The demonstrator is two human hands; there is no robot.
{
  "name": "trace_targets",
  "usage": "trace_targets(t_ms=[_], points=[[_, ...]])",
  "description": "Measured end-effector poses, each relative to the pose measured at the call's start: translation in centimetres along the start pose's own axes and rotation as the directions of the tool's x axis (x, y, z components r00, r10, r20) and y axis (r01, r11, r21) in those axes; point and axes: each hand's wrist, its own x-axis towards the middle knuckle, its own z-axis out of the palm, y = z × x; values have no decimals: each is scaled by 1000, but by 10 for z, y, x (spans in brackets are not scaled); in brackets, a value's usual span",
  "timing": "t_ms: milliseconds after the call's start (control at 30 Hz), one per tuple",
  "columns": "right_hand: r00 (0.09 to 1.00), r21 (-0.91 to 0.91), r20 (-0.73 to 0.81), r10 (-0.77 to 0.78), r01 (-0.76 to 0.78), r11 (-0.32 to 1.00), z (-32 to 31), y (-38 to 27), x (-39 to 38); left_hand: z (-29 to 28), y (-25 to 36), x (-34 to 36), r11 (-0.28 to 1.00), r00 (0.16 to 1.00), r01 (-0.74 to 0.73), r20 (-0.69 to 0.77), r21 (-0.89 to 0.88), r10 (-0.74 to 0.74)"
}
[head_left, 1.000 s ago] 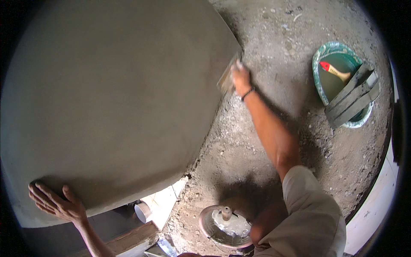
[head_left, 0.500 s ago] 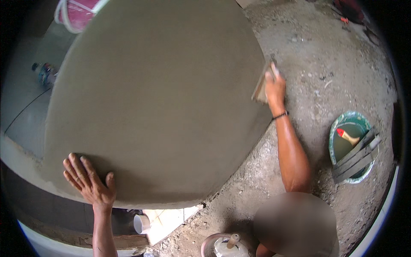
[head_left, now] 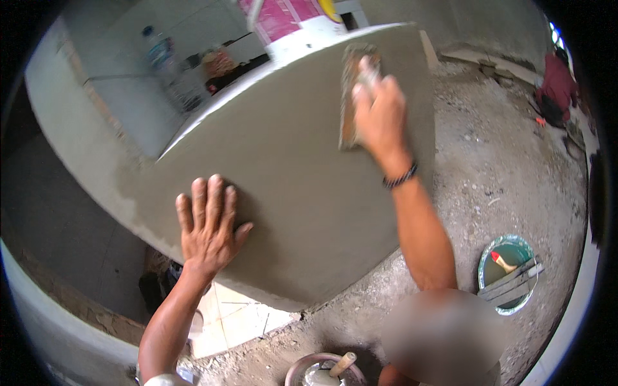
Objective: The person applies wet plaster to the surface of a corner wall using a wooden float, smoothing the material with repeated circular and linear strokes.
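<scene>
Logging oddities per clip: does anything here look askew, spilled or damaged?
Nothing stands out. The right hand presses a wooden float on the smooth grey plastered surface; the left hand lies flat on it. Rubble on the floor suits a building site.

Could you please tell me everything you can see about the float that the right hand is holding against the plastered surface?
The float is a narrow, long, brownish board, wooden by the look of it, smeared with grey mortar. It stands roughly upright in the picture, its face pressed flat on the smooth grey plastered surface near that surface's far edge. The right hand covers its right side and holds it; its grip is hidden. The left hand rests apart, flat on the plaster.
</scene>
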Motion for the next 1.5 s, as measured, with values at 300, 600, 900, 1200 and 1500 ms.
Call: trace_targets(t_ms=[300, 600, 900, 1200, 1500], points=[[941, -8, 191, -281, 287, 958, -7, -1, -138, -2, -1, 3, 982, 987, 58, -136, -182, -83], [998, -33, 18, -55, 55, 998, 20, -114, -44, -10, -16, -10, 899, 939, -97, -339, -426, -60], [559, 117, 422, -714, 747, 654, 31, -182, -218, -32, 5, -163, 632, 755, 374, -173, -679, -632], [910, -133, 151, -386, 405, 904, 8, -141, -41, -61, -30, -175, 752, 854, 376, -113, -542, -508], [655, 43, 243, -716, 730, 682, 39, -197, -149, -85, -32, -94, 756, 845, 307, -200, -578, -496]])
